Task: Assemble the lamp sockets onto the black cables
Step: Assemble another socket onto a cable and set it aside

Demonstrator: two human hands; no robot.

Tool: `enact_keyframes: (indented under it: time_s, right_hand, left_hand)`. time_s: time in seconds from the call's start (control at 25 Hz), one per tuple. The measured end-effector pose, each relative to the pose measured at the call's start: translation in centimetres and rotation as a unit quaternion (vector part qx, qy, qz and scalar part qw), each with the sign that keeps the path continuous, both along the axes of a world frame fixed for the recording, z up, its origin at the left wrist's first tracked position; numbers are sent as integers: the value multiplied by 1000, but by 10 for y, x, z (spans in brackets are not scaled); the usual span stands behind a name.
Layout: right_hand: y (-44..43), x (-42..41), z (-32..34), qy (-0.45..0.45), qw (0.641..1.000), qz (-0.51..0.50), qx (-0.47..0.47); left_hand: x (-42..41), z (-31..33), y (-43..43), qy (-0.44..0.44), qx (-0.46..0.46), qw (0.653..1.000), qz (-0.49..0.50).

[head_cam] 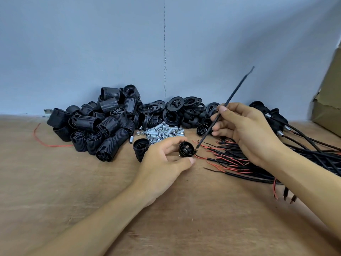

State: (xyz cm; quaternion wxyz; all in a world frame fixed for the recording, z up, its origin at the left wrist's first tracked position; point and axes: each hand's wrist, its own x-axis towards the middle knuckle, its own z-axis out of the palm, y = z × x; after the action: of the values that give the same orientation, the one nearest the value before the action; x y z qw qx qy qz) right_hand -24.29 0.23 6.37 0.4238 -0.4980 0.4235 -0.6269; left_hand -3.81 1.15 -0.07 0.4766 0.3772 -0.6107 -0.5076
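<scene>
Pinching a small round socket base in the left hand, thumb on the near side and a fingertip over the top, low over the wooden table. Pinching one thin black cable in the right hand, thumb and fingers curled tight on it, top end sticking up. Touching the cable's lower end to the rim of the base, by a little red wire. Probably best done by keeping the base still, aiming the tip at the hole, pushing slowly and straight, not squashing the tiny wires. Leaving alone the heap of ribbed socket shells, the black rings, the shiny metal tubes and the other cables lying to the right.
</scene>
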Motion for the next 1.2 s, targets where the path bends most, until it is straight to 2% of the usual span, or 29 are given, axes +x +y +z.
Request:
enact_keyframes:
  time_s: [0.08, 0.2, 0.48, 0.56, 0.72, 0.8, 0.88, 1.0, 1.12, 1.2]
  right_hand:
    - [0, -1, 2, -43, 999, 14, -4]
    - [2, 1, 3, -42, 999, 14, -26]
    - [11, 16, -9, 68, 996, 7, -51]
    - [15, 19, -9, 98, 993, 12, -61]
    - [23, 28, -8, 217, 970, 10, -105]
    - [23, 27, -3, 215, 970, 5, -108]
    - [21, 24, 1, 195, 977, 20, -84]
    - [18, 19, 0, 198, 978, 64, -15]
    - [17, 19, -2, 207, 970, 121, 35]
    - [17, 20, -1, 223, 966, 124, 39]
  left_hand:
    - [-1, 0, 0, -11, -6, 1000, 14]
    - [-3, 0, 0, -5, -12, 1000, 21]
    - [0, 0, 0, -22, -32, 999, 10]
    - [-2, 0, 0, -13, -34, 999, 16]
    - [-1, 4, 4, 24, -56, 998, 9]
    - [-2, 7, 8, 35, -59, 997, -27]
    - [-4, 9, 12, 53, -29, 994, -89]
    - [-7, 13, 15, 81, 65, 979, -174]
    - [-6, 14, 11, 132, 121, 969, -168]
    - [-5, 14, 9, 166, 133, 966, -146]
